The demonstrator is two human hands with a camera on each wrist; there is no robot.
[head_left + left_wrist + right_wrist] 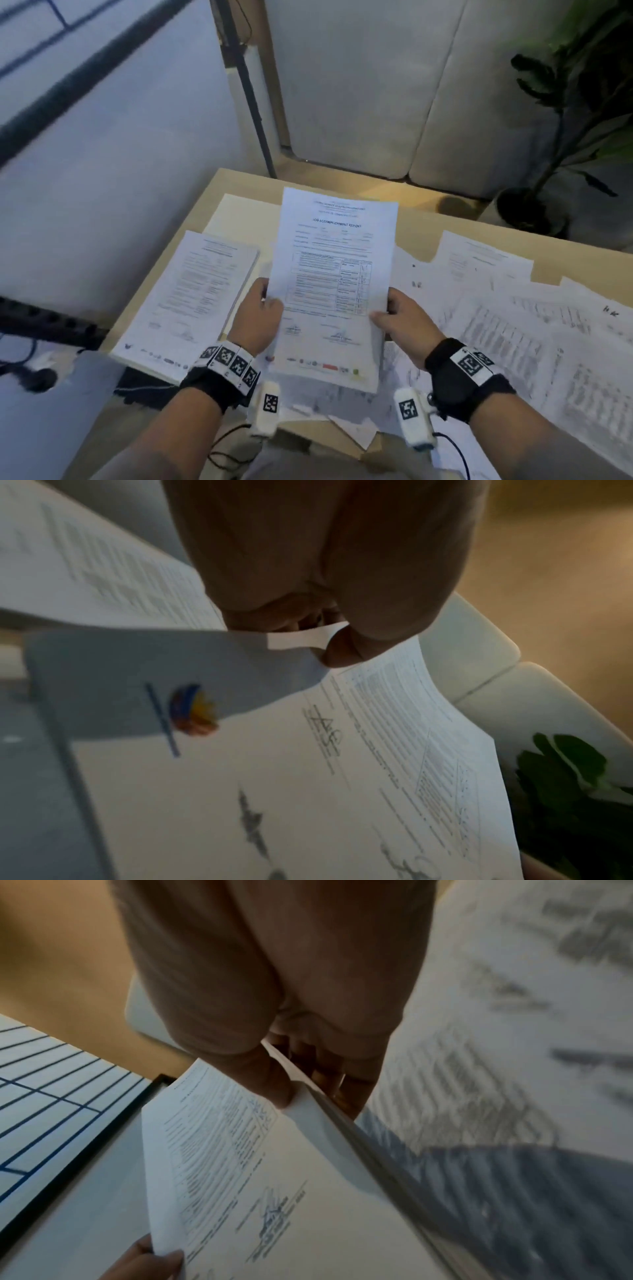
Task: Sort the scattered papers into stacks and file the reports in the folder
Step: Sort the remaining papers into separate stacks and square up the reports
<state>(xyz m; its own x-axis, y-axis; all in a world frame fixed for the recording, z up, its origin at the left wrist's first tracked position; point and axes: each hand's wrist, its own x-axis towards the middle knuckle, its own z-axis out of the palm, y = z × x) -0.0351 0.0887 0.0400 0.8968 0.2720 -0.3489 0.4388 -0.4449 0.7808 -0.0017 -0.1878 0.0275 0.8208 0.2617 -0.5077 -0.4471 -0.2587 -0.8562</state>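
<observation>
A report is being pinched by the left hand and right hand over a paper-strewn wooden table, a potted plant being seen beside it.

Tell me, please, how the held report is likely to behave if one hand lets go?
The report is thin paper, so it would probably droop. Both the left hand and right hand pinch its edges, and it already bows by the right thumb. It looks like several loose sheets, which might fan apart.

Dim, bluish light w/ warm glow far bench; wide-angle bend at edges; both wrist views soft, near paper motion-blurred.
</observation>
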